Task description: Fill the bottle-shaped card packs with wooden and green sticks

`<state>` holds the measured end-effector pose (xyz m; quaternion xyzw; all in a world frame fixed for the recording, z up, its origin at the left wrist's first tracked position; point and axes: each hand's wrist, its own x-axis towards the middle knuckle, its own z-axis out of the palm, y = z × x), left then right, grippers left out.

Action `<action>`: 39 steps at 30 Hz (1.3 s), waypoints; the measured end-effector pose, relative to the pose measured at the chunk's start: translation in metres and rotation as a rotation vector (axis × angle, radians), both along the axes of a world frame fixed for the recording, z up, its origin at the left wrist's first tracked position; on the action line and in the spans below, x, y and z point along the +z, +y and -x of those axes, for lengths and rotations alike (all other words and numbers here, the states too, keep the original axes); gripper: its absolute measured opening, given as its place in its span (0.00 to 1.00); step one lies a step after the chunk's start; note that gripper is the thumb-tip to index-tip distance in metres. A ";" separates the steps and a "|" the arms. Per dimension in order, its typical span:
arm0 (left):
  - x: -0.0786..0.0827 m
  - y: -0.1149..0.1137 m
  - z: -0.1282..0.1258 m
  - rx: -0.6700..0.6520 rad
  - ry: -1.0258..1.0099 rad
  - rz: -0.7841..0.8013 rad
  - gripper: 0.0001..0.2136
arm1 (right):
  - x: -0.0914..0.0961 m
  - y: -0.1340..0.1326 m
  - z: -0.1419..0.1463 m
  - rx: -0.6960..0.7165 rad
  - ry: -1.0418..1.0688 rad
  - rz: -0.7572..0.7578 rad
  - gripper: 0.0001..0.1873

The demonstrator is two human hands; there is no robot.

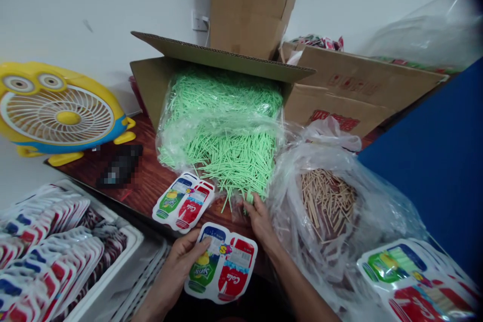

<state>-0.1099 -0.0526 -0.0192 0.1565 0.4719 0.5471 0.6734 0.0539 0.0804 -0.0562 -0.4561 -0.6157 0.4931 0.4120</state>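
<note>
My left hand (180,259) grips a flat double packet printed with a green Sprite bottle and a red Cola bottle (222,264), thumb on its top edge. My right hand (259,219) reaches into the near edge of a heap of thin green sticks (222,136) spilling from a clear bag in a tipped cardboard box (151,78). Its fingers curl among the sticks; what they pinch is hidden. A second, similar packet (184,202) lies on the brown table just beyond my left hand.
A clear bag of tan wooden sticks (326,201) sits right of my right hand. More filled packets (411,276) lie at lower right. A white tray of stacked packets (49,241) is lower left. A yellow fan (56,110) stands at left. Cardboard boxes (362,85) stand behind.
</note>
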 end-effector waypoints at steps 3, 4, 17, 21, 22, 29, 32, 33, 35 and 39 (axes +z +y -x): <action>-0.001 -0.001 0.001 -0.013 -0.007 -0.015 0.13 | -0.003 -0.005 0.000 0.020 -0.032 0.033 0.08; -0.001 -0.002 0.001 -0.008 -0.008 -0.013 0.13 | -0.003 -0.005 0.000 0.002 -0.022 0.038 0.08; 0.002 -0.005 -0.003 -0.114 0.030 -0.026 0.14 | 0.000 -0.007 -0.007 -0.031 0.034 0.042 0.07; 0.006 -0.006 -0.006 -0.084 0.067 -0.017 0.16 | -0.002 -0.009 -0.009 -0.051 0.060 0.065 0.07; 0.007 -0.006 -0.006 -0.073 0.081 -0.014 0.15 | -0.002 -0.010 -0.010 -0.062 0.065 0.059 0.07; 0.001 -0.004 -0.006 -0.124 0.228 -0.052 0.09 | 0.004 -0.011 -0.012 -0.062 -0.014 0.011 0.07; -0.001 -0.004 -0.007 -0.124 0.260 -0.064 0.09 | 0.001 -0.009 -0.012 -0.106 0.026 0.006 0.06; -0.001 -0.003 -0.008 -0.122 0.263 -0.059 0.09 | 0.000 -0.008 -0.011 -0.117 0.060 0.026 0.06; 0.002 -0.002 -0.010 -0.111 0.263 -0.031 0.09 | -0.003 -0.004 -0.008 -0.125 0.204 0.131 0.06; 0.010 0.000 -0.014 -0.080 0.234 -0.005 0.10 | -0.003 0.005 -0.004 -0.111 0.485 0.311 0.13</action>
